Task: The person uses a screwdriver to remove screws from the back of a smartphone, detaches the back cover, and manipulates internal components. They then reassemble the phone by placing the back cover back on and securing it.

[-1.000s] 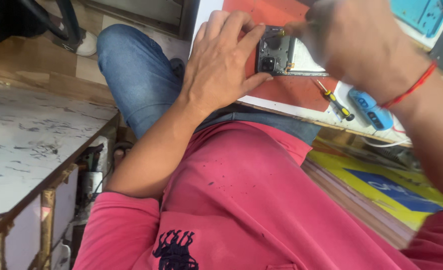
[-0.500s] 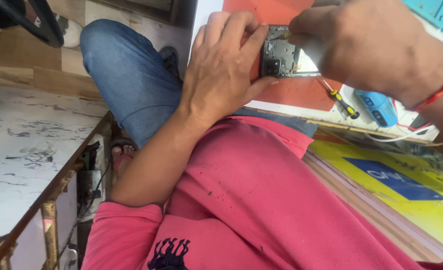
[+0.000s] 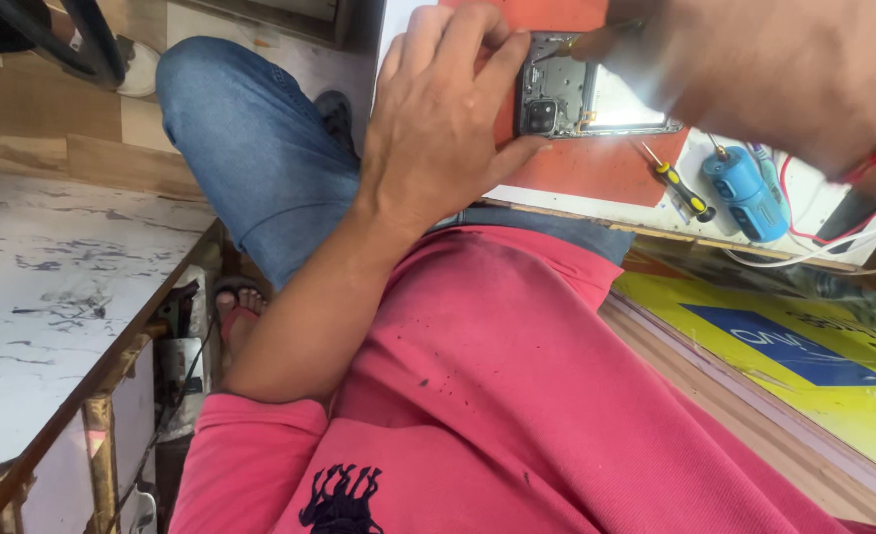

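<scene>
We see the left hand (image 3: 438, 129) with its grip clenched around one end of an opened phone (image 3: 581, 97), held over a red mat (image 3: 596, 163) on the tabletop (image 3: 547, 195). The right hand (image 3: 754, 69) pinches a thin tool whose tip touches the phone's top edge. A small screwdriver (image 3: 680, 188) lies just beside a blue device (image 3: 746, 193).

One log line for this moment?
left hand: grips opened phone | right hand: at phone's top edge | screwdriver: on mat
</scene>
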